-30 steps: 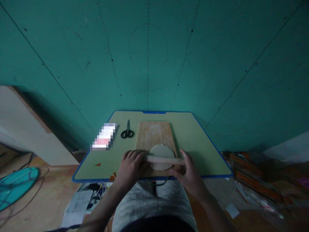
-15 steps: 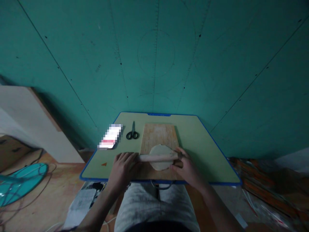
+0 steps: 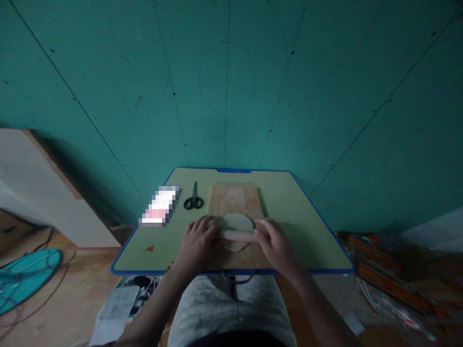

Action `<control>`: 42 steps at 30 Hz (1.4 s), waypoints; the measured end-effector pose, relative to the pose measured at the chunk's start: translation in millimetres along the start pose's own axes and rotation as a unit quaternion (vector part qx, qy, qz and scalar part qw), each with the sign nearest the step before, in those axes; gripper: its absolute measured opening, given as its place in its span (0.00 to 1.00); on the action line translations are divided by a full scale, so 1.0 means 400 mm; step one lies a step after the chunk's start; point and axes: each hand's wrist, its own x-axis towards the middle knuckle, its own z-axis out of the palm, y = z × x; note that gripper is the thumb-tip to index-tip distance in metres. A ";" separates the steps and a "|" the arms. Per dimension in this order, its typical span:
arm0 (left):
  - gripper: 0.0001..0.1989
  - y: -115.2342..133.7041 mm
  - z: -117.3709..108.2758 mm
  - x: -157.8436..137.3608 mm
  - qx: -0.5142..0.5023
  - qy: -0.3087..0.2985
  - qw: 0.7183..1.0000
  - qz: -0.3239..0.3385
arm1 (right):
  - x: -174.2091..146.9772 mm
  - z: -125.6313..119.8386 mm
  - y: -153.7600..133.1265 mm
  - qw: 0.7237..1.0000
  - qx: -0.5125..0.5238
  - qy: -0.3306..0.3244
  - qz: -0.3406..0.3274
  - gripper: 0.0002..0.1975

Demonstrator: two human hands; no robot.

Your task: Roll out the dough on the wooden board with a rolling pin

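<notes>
A thin, flat round of pale dough (image 3: 237, 221) lies on the near part of a wooden cutting board (image 3: 235, 197). Across the dough, below its middle, rests a slim light rolling pin (image 3: 238, 236). My left hand (image 3: 200, 241) is closed over the pin's left end, with the back of the hand facing up. At the other end my right hand (image 3: 277, 243) grips the pin, thumb along the near side and fingers reaching past the dough's right edge. Both tips of the pin are hidden under my hands.
The board sits on a pale folding table (image 3: 307, 231) with a blue rim. Black-handled scissors (image 3: 194, 202) and a phone with a blurred screen (image 3: 159, 207) lie to the left, near a small orange triangle (image 3: 149, 248). A green wall (image 3: 224, 96) stands behind the table.
Both hands have moved inward along the rolling pin, so less of it shows. The pin sits slightly nearer me on the dough. The whole view has shifted a little.
</notes>
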 end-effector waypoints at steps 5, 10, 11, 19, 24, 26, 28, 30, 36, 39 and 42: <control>0.24 0.018 0.000 0.026 0.020 -0.026 0.999 -0.019 | 0.015 0.025 0.012 0.992 -0.123 -0.004 -0.021 0.14; 0.20 0.041 -0.017 0.070 0.032 -0.035 0.996 -0.072 | 0.052 0.037 0.044 0.987 -0.158 -0.013 -0.013 0.14; 0.20 0.043 -0.018 0.081 0.033 -0.034 0.996 -0.076 | 0.063 0.039 0.050 0.986 -0.164 -0.012 -0.008 0.14; 0.20 0.042 -0.013 0.153 0.026 -0.055 0.988 -0.139 | 0.161 0.041 0.074 0.980 -0.176 -0.075 0.060 0.11; 0.22 0.026 -0.002 0.201 0.040 -0.105 0.977 -0.181 | 0.217 0.051 0.095 0.967 -0.189 -0.127 0.116 0.11; 0.23 0.018 0.002 0.217 0.040 -0.119 0.975 -0.185 | 0.238 0.057 0.104 0.962 -0.196 -0.137 0.135 0.12; 0.23 0.011 0.004 0.227 0.042 -0.121 0.975 -0.182 | 0.253 0.063 0.113 0.960 -0.195 -0.143 0.141 0.13; 0.23 0.008 0.006 0.230 0.043 -0.122 0.975 -0.180 | 0.260 0.068 0.122 0.962 -0.190 -0.141 0.138 0.14; 0.22 0.018 0.010 0.208 0.034 -0.094 0.977 -0.188 | 0.229 0.077 0.147 0.973 -0.171 -0.109 0.113 0.18; 0.21 0.030 0.009 0.190 0.030 -0.075 0.979 -0.189 | 0.201 0.076 0.153 0.981 -0.157 -0.096 0.065 0.16; 0.20 0.047 0.005 0.166 0.018 -0.062 0.978 -0.197 | 0.167 0.072 0.151 0.984 -0.158 -0.076 0.025 0.16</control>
